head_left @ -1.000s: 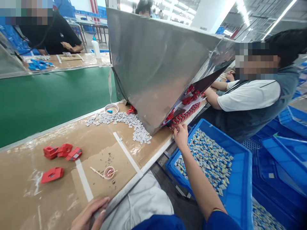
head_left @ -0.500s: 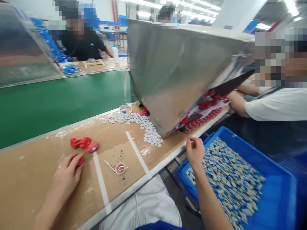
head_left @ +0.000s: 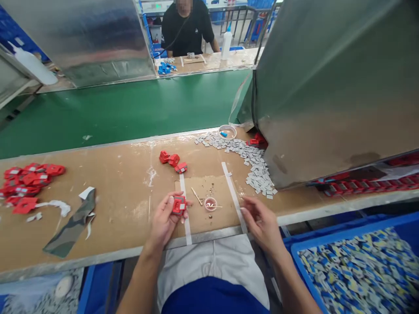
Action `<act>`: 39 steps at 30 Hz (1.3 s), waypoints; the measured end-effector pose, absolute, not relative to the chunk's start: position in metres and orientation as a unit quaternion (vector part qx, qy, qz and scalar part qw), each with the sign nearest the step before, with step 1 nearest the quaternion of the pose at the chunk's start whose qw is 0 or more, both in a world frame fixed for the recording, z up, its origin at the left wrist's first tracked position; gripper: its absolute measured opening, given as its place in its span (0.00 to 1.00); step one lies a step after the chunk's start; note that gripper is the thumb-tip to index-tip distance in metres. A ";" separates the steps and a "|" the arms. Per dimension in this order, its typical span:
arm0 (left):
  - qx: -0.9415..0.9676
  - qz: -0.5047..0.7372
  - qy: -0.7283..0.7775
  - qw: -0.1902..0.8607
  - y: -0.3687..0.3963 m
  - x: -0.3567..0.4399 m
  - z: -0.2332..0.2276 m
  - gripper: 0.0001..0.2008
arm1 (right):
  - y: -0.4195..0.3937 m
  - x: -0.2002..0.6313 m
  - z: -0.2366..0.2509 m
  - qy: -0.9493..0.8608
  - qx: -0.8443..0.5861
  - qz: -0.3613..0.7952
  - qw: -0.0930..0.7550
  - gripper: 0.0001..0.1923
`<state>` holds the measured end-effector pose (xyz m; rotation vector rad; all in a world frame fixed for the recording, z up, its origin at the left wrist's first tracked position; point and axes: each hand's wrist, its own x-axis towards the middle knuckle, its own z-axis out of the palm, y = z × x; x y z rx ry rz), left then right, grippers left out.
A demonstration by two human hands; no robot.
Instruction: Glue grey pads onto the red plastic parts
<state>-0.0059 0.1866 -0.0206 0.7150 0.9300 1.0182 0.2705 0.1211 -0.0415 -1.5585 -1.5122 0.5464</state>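
Observation:
My left hand [head_left: 165,218] holds a small red plastic part [head_left: 178,204] just above the brown worktable [head_left: 124,196], near its front edge. My right hand [head_left: 260,220] hovers over the table's edge with its fingers loosely curled; I cannot tell whether something small is pinched in it. Between the hands sit a tiny round dish [head_left: 210,203] and a thin wooden stick [head_left: 197,196]. Three more red parts [head_left: 173,159] lie a little farther back.
A pile of small grey tiles [head_left: 252,161] trails toward a metal hood [head_left: 334,87] on the right. More red parts [head_left: 26,181] heap at the left beside a camouflage cloth [head_left: 70,224]. A blue crate [head_left: 360,266] of tiles stands lower right. Behind runs a green conveyor belt [head_left: 124,109]; a person sits across it.
The view swung left. My left hand picked up a red part and brought it in front of me. My right hand moved from the crate side to the table's edge.

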 end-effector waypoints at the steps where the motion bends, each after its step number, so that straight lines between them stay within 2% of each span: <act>1: 0.311 0.470 0.407 0.718 0.183 -0.004 -0.025 0.24 | 0.127 0.262 -0.039 -0.626 -0.604 0.259 0.420 0.15; 3: 0.309 0.493 0.397 0.710 0.177 -0.002 -0.033 0.23 | 0.136 0.248 -0.034 -0.651 -0.573 0.302 0.396 0.17; 7: 0.353 0.513 0.400 0.672 0.168 -0.004 -0.043 0.24 | 0.148 0.231 -0.027 -0.678 -0.544 0.316 0.380 0.09; 12: 0.408 0.482 0.368 0.682 0.158 -0.009 -0.051 0.30 | 0.151 0.224 -0.019 -0.692 -0.516 0.323 0.388 0.09; 17: 0.434 0.442 0.339 0.708 0.152 -0.012 -0.055 0.29 | 0.156 0.221 -0.024 -0.657 -0.512 0.297 0.466 0.07; 20: 0.452 0.450 0.340 0.691 0.152 -0.011 -0.052 0.24 | 0.159 0.220 -0.032 -0.612 -0.521 0.278 0.526 0.05; 24: 0.427 0.466 0.371 0.680 0.153 -0.009 -0.051 0.19 | 0.156 0.220 -0.039 -0.542 -0.551 0.328 0.543 0.07; 29: 0.410 0.446 0.380 0.699 0.152 -0.013 -0.054 0.26 | 0.151 0.222 -0.043 -0.447 -0.567 0.410 0.557 0.13; 32: 0.431 0.416 0.372 0.709 0.152 -0.016 -0.056 0.33 | 0.149 0.221 -0.042 -0.412 -0.564 0.425 0.575 0.16; 34: 0.442 0.400 0.368 0.714 0.151 -0.018 -0.055 0.34 | 0.146 0.221 -0.038 -0.405 -0.565 0.424 0.581 0.15; 39: 0.466 0.410 0.364 0.694 0.148 -0.016 -0.053 0.22 | 0.133 0.215 -0.022 -0.436 -0.548 0.403 0.590 0.11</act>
